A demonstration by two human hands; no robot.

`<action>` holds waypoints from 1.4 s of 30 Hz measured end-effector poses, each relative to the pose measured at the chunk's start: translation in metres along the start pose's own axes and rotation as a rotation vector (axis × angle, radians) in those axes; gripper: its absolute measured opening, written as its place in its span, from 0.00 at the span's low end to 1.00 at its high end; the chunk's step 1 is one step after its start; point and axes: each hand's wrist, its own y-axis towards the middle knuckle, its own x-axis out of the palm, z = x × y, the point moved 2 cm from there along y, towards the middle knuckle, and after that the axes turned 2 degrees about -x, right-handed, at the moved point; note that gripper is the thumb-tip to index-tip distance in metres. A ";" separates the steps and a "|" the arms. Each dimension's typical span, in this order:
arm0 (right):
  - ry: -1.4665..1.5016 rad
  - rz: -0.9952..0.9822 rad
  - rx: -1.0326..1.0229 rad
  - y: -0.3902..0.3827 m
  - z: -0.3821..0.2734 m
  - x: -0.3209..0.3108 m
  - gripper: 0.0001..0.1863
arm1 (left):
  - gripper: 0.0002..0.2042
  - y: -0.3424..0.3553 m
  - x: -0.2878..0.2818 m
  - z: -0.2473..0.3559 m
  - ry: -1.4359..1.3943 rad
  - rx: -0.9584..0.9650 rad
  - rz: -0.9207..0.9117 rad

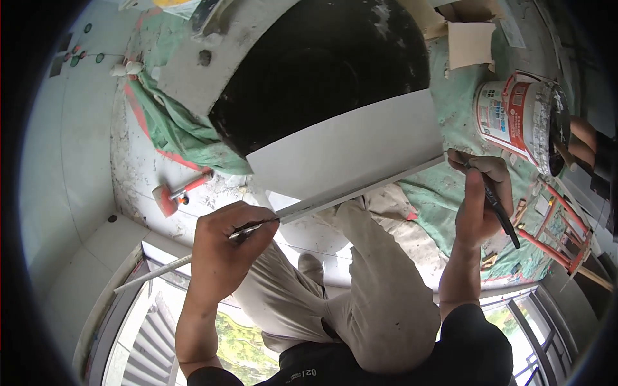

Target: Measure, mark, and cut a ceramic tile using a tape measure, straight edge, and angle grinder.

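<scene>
A long, narrow white straightedge runs diagonally along the near edge of a white panel, which lies over part of a large dark round surface. My left hand grips the strip's left part, fingers closed, with a thin metallic piece showing between them; the strip continues past it toward the lower left. My right hand is closed on a black pen-like tool at the strip's right end. Whether its fingers also grip the strip is unclear. My legs in pale trousers are below the panel.
Green sheeting lies around the round surface. A red-handled mallet sits at left. At right are a white-and-red bucket, another person's hand beside it, cardboard and a red tool frame. Windows appear along the bottom.
</scene>
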 end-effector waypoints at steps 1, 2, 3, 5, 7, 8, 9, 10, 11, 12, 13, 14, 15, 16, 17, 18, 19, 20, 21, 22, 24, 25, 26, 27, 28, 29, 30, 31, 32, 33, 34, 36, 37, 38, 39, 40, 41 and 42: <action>-0.019 -0.012 -0.002 0.000 -0.002 -0.004 0.09 | 0.05 0.002 -0.002 0.003 0.033 -0.008 -0.028; -0.046 -0.021 -0.008 0.000 0.000 -0.007 0.11 | 0.06 0.002 -0.002 0.002 0.013 -0.030 -0.037; -0.070 -0.047 -0.048 0.001 0.001 -0.007 0.11 | 0.06 0.003 -0.002 0.000 0.029 0.009 -0.030; -0.104 -0.063 -0.084 0.000 0.007 -0.005 0.13 | 0.07 0.001 -0.005 -0.002 0.047 0.031 -0.011; -0.080 -0.069 -0.080 0.000 0.008 -0.002 0.14 | 0.06 -0.001 -0.007 -0.001 0.043 -0.007 -0.034; -0.075 -0.057 -0.081 0.000 0.008 -0.002 0.14 | 0.06 -0.002 -0.008 -0.001 0.042 -0.016 -0.028; -0.046 -0.065 -0.073 0.000 0.012 -0.004 0.15 | 0.06 -0.003 -0.009 -0.001 0.042 -0.023 -0.036; -0.042 -0.072 -0.071 -0.001 0.013 -0.003 0.15 | 0.06 -0.004 -0.009 -0.002 0.041 -0.029 -0.045; -0.036 -0.069 -0.063 -0.001 0.013 -0.003 0.15 | 0.06 -0.004 -0.009 -0.003 0.037 -0.033 -0.044; -0.030 -0.066 -0.056 -0.001 0.013 -0.003 0.14 | 0.06 -0.004 -0.008 -0.004 0.024 -0.016 -0.045; -0.031 -0.071 -0.055 -0.001 0.013 -0.004 0.14 | 0.06 -0.004 -0.008 -0.005 0.012 0.002 -0.045; -0.043 -0.070 -0.048 -0.001 0.013 -0.004 0.14 | 0.06 -0.004 -0.008 -0.006 0.010 -0.001 -0.045; -0.055 -0.069 -0.041 -0.002 0.013 -0.004 0.15 | 0.06 -0.003 -0.008 -0.006 0.021 0.013 -0.048; -0.055 -0.072 -0.039 -0.002 0.014 -0.004 0.15 | 0.06 -0.003 -0.008 -0.006 0.033 0.026 -0.049; -0.052 -0.075 -0.036 -0.002 0.013 -0.004 0.15 | 0.06 -0.003 -0.008 -0.006 0.031 0.026 -0.050; -0.048 -0.078 -0.034 -0.002 0.013 -0.004 0.15 | 0.06 -0.003 -0.008 -0.006 0.032 0.021 -0.053; -0.049 -0.080 -0.033 -0.002 0.013 -0.005 0.15 | 0.06 -0.003 -0.008 -0.007 0.033 0.016 -0.055; -0.050 -0.080 -0.036 -0.003 0.012 -0.006 0.14 | 0.06 -0.002 -0.008 -0.007 0.032 0.015 -0.055; -0.051 -0.081 -0.038 -0.003 0.012 -0.006 0.14 | 0.06 -0.002 -0.007 -0.007 0.027 0.016 -0.056; -0.051 -0.083 -0.037 -0.004 0.013 -0.007 0.14 | 0.06 -0.002 -0.007 -0.008 0.023 0.016 -0.056; -0.051 -0.083 -0.046 -0.004 0.015 -0.007 0.14 | 0.06 -0.002 -0.007 -0.008 0.033 0.020 -0.056; -0.049 -0.086 -0.045 -0.004 0.016 -0.010 0.14 | 0.06 -0.002 -0.007 -0.008 0.043 0.026 -0.056; -0.046 -0.114 -0.037 -0.004 0.018 -0.012 0.15 | 0.06 -0.001 -0.008 -0.008 0.044 0.025 -0.055; -0.044 -0.142 -0.030 -0.004 0.019 -0.013 0.16 | 0.06 -0.001 -0.009 -0.008 0.046 0.028 -0.061; -0.043 -0.143 -0.031 -0.004 0.019 -0.012 0.16 | 0.06 0.000 -0.009 -0.008 0.047 0.031 -0.066; -0.047 -0.124 -0.040 -0.004 0.017 -0.010 0.14 | 0.06 0.000 -0.008 -0.008 0.044 0.034 -0.067; -0.053 -0.103 -0.050 -0.004 0.015 -0.010 0.12 | 0.06 0.001 -0.007 -0.008 0.043 0.029 -0.072; -0.062 -0.102 -0.055 -0.003 0.013 -0.009 0.12 | 0.06 0.002 -0.007 -0.009 0.040 0.026 -0.078; -0.069 -0.100 -0.067 -0.001 0.010 -0.011 0.12 | 0.06 0.003 -0.006 -0.005 0.030 0.044 -0.085; -0.087 -0.098 -0.079 0.000 0.008 -0.015 0.11 | 0.06 0.004 -0.003 -0.003 0.009 0.003 -0.072; -0.068 -0.083 -0.071 0.002 0.002 -0.013 0.10 | 0.06 0.003 -0.002 0.000 -0.013 -0.034 -0.063; -0.106 -0.100 -0.039 0.000 0.002 -0.012 0.07 | 0.05 0.003 -0.001 0.000 -0.025 -0.065 -0.061; -0.105 -0.102 -0.043 0.000 0.003 -0.008 0.06 | 0.05 0.000 0.002 -0.004 -0.055 -0.008 0.004; -0.111 -0.109 -0.041 -0.003 0.007 -0.006 0.06 | 0.04 -0.001 0.005 -0.009 -0.108 -0.095 0.022; -0.101 -0.119 -0.035 -0.002 0.007 -0.002 0.06 | 0.04 -0.005 0.002 -0.008 -0.080 -0.109 0.047; -0.083 -0.135 -0.024 0.000 0.006 -0.001 0.07 | 0.03 -0.007 0.001 -0.006 -0.062 -0.104 0.054; -0.111 -0.120 -0.032 0.000 0.004 -0.005 0.07 | 0.03 -0.006 0.001 -0.001 -0.067 -0.116 0.042; -0.113 -0.123 -0.029 0.001 0.003 -0.008 0.07 | 0.03 -0.004 0.002 0.003 -0.068 -0.132 0.034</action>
